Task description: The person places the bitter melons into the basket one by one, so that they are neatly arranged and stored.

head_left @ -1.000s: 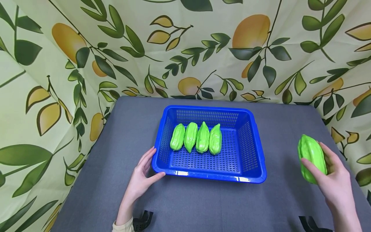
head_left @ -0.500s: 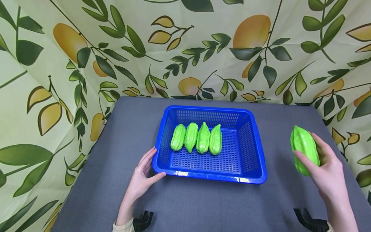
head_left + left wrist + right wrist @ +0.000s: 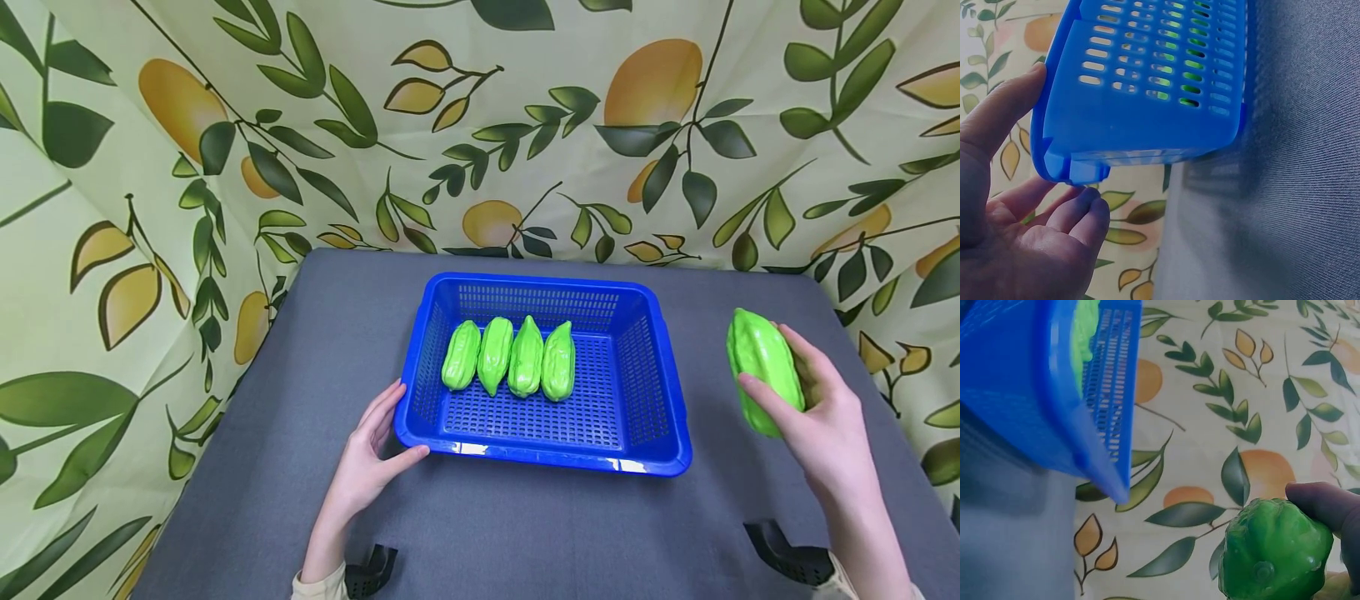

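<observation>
Held by my right hand [image 3: 813, 408], a plump, ribbed green bitter melon [image 3: 765, 371] hangs above the table, right of the blue plastic basket [image 3: 540, 462]. The thumb lies on its near side, with the fingers behind it. In the right wrist view the bitter melon [image 3: 1275, 553] shows its knobbly end. My left hand [image 3: 367, 458] grips the basket's front left corner, thumb on the front rim and fingers at the left side. Several more bitter melons [image 3: 527, 358] lie side by side in the left part of the basket. The left wrist view shows the basket's slotted wall [image 3: 1141, 119] close up.
A grey cloth covers the table [image 3: 570, 533]. Behind and beside it hangs a curtain [image 3: 480, 125] printed with leaves and orange fruit. Black straps [image 3: 787, 554] are at both wrists. Slotted floor shows in the basket's right part.
My right hand has moved left and slightly away from me with the bitter melon, nearer the basket. The left hand and the basket hold their place.
</observation>
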### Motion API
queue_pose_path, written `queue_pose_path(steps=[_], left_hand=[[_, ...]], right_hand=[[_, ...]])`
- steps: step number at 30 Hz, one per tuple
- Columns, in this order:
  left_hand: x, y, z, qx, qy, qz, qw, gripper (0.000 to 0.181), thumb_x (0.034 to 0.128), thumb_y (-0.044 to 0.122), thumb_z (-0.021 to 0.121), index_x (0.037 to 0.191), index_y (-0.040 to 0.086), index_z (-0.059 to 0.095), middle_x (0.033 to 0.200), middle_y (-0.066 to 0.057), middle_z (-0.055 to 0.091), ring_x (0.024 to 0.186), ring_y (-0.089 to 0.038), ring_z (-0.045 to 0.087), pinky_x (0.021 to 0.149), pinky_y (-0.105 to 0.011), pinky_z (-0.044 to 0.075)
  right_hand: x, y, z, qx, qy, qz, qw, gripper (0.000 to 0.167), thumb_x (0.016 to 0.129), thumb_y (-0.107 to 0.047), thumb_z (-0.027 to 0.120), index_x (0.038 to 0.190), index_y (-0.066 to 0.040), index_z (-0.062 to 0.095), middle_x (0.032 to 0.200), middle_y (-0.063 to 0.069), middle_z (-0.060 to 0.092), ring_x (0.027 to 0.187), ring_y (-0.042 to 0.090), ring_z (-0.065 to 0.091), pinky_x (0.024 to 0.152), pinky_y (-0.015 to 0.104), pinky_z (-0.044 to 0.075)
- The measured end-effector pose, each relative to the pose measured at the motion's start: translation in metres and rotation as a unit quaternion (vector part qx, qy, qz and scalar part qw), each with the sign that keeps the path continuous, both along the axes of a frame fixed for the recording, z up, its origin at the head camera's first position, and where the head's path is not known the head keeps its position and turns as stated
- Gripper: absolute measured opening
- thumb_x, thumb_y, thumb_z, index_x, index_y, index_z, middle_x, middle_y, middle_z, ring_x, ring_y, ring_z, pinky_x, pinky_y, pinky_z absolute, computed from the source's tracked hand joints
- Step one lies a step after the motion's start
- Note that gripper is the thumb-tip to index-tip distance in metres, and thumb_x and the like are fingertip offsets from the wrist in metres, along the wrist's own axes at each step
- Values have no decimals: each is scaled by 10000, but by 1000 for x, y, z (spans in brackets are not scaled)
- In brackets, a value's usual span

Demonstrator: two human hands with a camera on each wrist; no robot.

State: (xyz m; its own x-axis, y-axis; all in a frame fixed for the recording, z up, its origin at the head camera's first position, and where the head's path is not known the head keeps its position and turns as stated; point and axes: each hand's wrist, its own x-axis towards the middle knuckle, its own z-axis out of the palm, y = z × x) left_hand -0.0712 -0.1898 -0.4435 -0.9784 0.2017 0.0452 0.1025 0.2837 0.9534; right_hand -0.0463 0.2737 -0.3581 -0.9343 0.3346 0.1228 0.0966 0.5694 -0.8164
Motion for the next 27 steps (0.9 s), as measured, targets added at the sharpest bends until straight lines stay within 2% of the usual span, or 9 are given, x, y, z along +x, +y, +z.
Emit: queue_pose_path(steps=[4,17,27], left_hand=[[0,0,0,21,9,4,10000,807,772,67,770,1460,95,349,1544,-133,255,1420,-358,275,1120,-433,248],[0,0,-1,50,-11,30,10000,805,769,76,775,1457,110,358,1544,-125,260,1417,-358,284,1116,-431,254],[-1,0,-1,46,-7,33,10000,809,767,82,778,1458,114,359,1542,-124,263,1417,-360,283,1116,-437,259]], right_hand=[[-7,-6,4,-64,154,148,9998,707,869,-100,671,1476,-228,332,1314,-151,468,960,-64,460,691,5,420],[-14,-18,8,47,87,279,9996,687,880,-152,668,1471,-265,335,1258,-65,482,927,-9,455,656,39,431],[-23,-29,12,22,121,424,9990,699,884,-144,662,1485,-219,313,1269,-58,477,934,-20,455,657,35,436]])
